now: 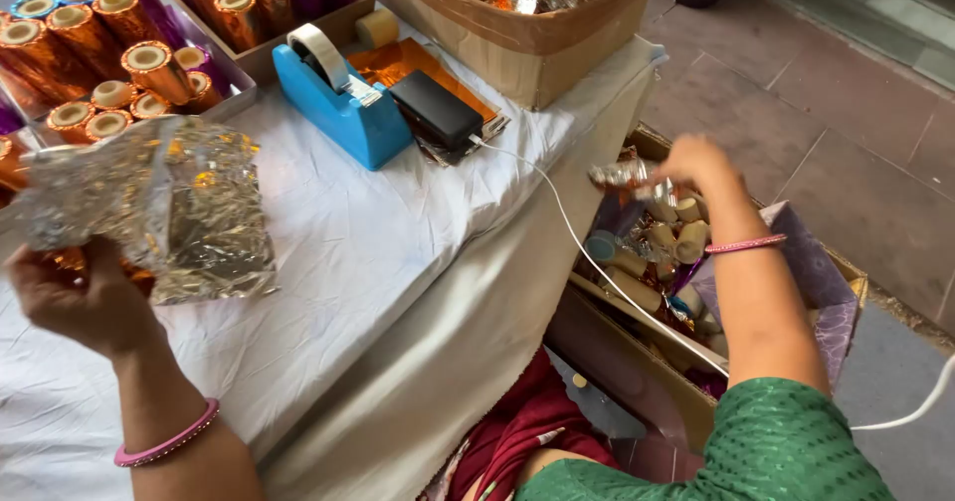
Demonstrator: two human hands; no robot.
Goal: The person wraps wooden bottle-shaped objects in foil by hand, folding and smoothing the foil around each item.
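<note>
**Both hands loaded: foil sheet L, foil scrap R**

L hand (85,297) low-left over the table (348,252), grip closed on the bottom edge of a crinkled silver foil sheet (149,207). Sheet stands up above the grip, orange showing behind it near the fingers.

R hand (696,163) out past the table edge, above the floor box (846,272) of cardboard cores (691,240). Grip pinched on a small silver foil scrap (619,175); scrap sticks out left of the fingers, clear of the cores below.

On table behind: blue tape dispenser (343,103), black block (435,110) on orange foil w/ white cable (557,207) running off the edge, trays of orange/purple foil rolls (149,38), 2nd box (527,38) at far edge.
</note>
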